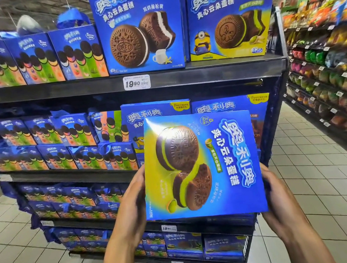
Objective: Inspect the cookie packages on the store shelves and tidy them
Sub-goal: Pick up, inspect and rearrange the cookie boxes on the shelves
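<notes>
Fingers (138, 186) grip cookie box (203, 165) before store shelves (118, 83), tiled floor (305, 180)

The box you hold (203, 165), glossy film-wrapped card catching glare, your shelf boards (97, 85) dark matt metal, your price tag (136, 82) white paper, floor tiles (328, 188) pale, smooth, faintly shiny

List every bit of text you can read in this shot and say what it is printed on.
"OREO": stamped on the cookie pictured on the top-shelf box.
"奥利奥": on that box, the Minion box and the held box, gripped by the left hand and right hand.
"19.90": price tag on the top shelf edge.
Smaller box print and the other tags: too small or blurred.
</notes>
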`<control>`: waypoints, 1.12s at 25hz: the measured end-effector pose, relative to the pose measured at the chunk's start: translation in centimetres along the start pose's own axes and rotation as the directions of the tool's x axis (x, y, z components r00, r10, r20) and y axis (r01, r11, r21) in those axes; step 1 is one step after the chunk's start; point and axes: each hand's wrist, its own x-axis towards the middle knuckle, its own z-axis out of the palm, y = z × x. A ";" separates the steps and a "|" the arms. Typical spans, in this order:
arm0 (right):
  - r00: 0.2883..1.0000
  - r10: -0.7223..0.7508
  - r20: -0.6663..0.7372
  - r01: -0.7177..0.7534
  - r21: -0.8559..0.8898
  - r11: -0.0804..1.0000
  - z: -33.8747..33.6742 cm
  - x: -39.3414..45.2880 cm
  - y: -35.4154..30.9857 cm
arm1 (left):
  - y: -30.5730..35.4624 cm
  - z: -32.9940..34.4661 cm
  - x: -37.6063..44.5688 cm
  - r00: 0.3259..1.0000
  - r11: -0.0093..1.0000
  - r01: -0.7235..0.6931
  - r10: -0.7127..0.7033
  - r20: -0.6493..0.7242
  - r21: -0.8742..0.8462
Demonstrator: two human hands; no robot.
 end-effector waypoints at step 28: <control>0.997 -0.033 0.075 0.033 0.004 0.999 0.1 0.2 1.7 | -1.6 -1.3 -0.4 0.996 0.996 -0.087 0.086 -0.022 -0.015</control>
